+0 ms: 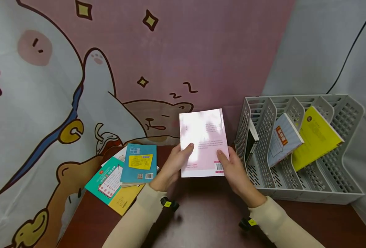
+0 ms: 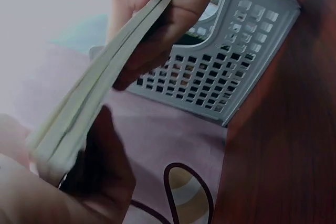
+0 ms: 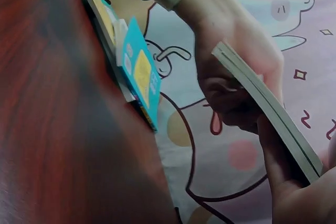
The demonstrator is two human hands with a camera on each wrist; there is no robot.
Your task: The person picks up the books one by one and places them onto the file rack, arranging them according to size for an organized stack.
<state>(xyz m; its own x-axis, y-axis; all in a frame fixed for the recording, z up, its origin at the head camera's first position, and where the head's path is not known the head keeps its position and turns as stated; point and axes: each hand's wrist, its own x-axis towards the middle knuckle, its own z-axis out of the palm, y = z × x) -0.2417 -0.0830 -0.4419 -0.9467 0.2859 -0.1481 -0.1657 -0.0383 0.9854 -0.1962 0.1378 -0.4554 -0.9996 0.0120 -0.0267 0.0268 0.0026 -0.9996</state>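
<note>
Both hands hold a pink paperback book (image 1: pixel 203 137) in front of the wall, its printed side with a barcode facing up. Along its left edge the left hand (image 1: pixel 172 166) grips it, thumb on the cover and fingers underneath. The right hand (image 1: pixel 235 173) grips the lower right edge the same way. In the left wrist view the page edges (image 2: pixel 100 85) show a dark line running along the block. A similar line splits the page block (image 3: pixel 270 106) in the right wrist view. Glare whitens part of the cover.
A grey slotted file rack (image 1: pixel 313 194) stands at the right, holding a dark book (image 1: pixel 251 141), a light blue book (image 1: pixel 282 139) and a yellow book (image 1: pixel 316 139). Left on the brown table (image 1: pixel 198 220) lies a pile with a blue book (image 1: pixel 139 148) on top. A cartoon-printed cloth hangs behind.
</note>
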